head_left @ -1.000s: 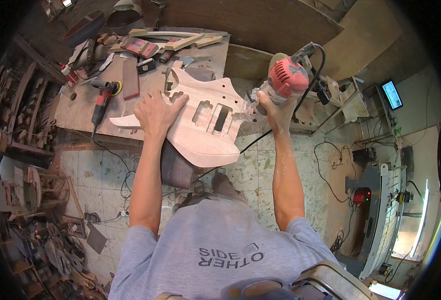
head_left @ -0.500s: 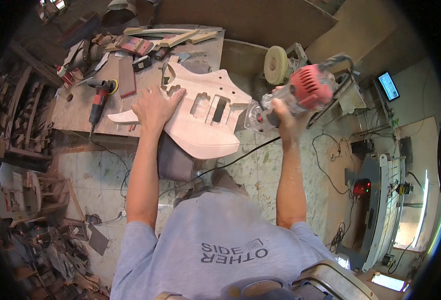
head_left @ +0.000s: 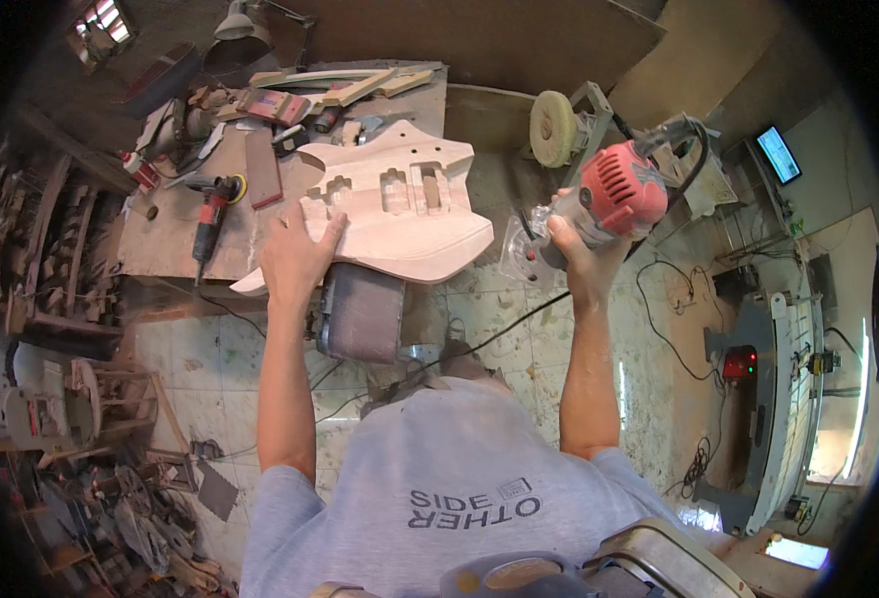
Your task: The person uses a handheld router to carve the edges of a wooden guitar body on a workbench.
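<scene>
A pale wooden electric guitar body (head_left: 430, 239) lies at the bench's front edge, over a dark grey padded block (head_left: 363, 324). Cut-out cavities show in its upper face. My left hand (head_left: 300, 249) grips its left end, thumb on top and the other fingers along the side. To the right of the body, my right hand (head_left: 581, 254) is wrapped round a red and grey router (head_left: 621, 187), held up in the air and tilted. The router's clear base points left and is apart from the wood. A black cord leaves its far end.
Left of the body, an angle grinder (head_left: 218, 214) lies on the workbench (head_left: 155, 244). Wood strips, a sanding block and other tools crowd the bench's back. A round buffing wheel (head_left: 551, 130) stands beyond the router. Black cables (head_left: 519, 314) cross the tiled floor.
The guitar body has turned a little, its right end swinging away from me. My right hand has drawn the router slightly to the right, opening a gap between its base and the wood.
</scene>
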Demonstrator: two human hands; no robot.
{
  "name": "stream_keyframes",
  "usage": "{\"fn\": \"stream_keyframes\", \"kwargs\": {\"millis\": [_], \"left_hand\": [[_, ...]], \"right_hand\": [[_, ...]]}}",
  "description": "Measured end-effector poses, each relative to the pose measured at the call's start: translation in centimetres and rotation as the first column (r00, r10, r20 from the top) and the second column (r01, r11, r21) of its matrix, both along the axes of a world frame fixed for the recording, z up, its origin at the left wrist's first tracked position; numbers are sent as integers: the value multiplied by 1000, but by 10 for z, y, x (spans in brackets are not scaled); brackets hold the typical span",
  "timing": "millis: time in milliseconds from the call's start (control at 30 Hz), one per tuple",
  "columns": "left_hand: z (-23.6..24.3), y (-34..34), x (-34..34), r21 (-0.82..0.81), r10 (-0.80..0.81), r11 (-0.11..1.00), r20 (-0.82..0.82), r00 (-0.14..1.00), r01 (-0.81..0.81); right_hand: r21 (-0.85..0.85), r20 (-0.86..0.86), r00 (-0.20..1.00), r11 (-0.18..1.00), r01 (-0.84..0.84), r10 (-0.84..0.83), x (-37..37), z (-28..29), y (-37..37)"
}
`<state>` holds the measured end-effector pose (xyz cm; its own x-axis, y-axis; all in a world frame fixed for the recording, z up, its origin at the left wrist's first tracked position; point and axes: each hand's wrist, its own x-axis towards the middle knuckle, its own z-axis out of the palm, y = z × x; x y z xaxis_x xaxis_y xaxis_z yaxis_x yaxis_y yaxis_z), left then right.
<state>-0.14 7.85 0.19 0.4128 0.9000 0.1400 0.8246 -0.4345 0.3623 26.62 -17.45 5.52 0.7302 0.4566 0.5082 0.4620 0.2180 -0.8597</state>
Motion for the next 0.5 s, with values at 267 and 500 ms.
{"fn": "stream_keyframes", "kwargs": {"millis": [267, 500], "left_hand": [[8, 18, -75, -223, -131, 965, 32, 991, 135], [2, 13, -115, -127, -236, 959, 148, 960, 255]], "right_hand": [[108, -61, 996, 992, 64, -58, 1, 1, -18], [142, -111, 992, 986, 83, -67, 9, -3, -33]]}}
